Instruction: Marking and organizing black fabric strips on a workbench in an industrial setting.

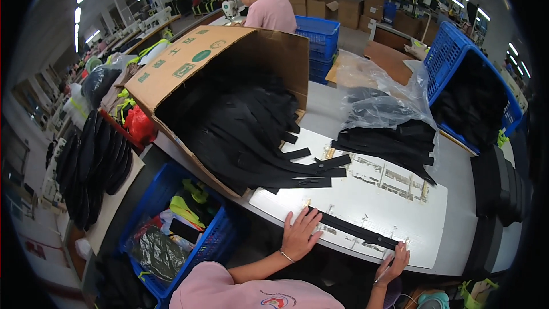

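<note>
Left hand lies flat with fingers spread, pinning one end of a black strip onto the white template board so it stays straight. Right hand has its grip pinched around a thin pen-like tool at the strip's other end. Beyond both grips, more black strips spill from a tipped cardboard box within reach on the bench.

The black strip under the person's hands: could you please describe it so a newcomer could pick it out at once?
Start at the white board on the grey table. Along its near edge lies one black strip, with the left hand at one end and the right hand at the other. Unlike the piled strips spilling from the cardboard box, it lies alone.
</note>
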{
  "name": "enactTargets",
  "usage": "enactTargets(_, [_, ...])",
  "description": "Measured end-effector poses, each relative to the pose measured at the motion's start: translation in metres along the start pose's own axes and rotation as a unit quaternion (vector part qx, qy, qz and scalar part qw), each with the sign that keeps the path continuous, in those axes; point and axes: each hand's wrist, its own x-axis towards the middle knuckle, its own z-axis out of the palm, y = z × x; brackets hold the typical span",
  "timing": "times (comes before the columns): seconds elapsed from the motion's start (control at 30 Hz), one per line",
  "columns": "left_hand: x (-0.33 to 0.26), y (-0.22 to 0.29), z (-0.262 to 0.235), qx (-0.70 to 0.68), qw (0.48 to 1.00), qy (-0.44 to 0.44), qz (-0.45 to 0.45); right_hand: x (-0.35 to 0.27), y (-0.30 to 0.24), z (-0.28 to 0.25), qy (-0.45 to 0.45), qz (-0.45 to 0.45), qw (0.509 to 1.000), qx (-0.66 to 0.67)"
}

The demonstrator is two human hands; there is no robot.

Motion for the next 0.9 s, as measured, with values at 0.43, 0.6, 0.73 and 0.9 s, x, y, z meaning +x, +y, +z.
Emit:
enactTargets(0.43, [-0.002, 0.002, 0.015, 0.14, 0.989, 0.036, 0.019, -0.002, 0.005, 0.001, 0.008, -0.032, 0.999, 0.022])
enactTargets(0.6, [-0.001, 0.003, 0.016, 0.163, 0.986, 0.034, 0.016, 0.001, 0.003, 0.0, -0.001, -0.025, 0.999, 0.025])
enactTargets(0.73, [-0.001, 0.003, 0.015, 0.173, 0.984, 0.031, 0.021, 0.002, 0.001, 0.0, 0.005, -0.017, 0.999, 0.027])
enactTargets(0.9, [-0.001, 0.005, 0.014, 0.146, 0.989, 0.033, 0.02, 0.002, 0.003, 0.0, 0.023, -0.031, 0.999, 0.028])
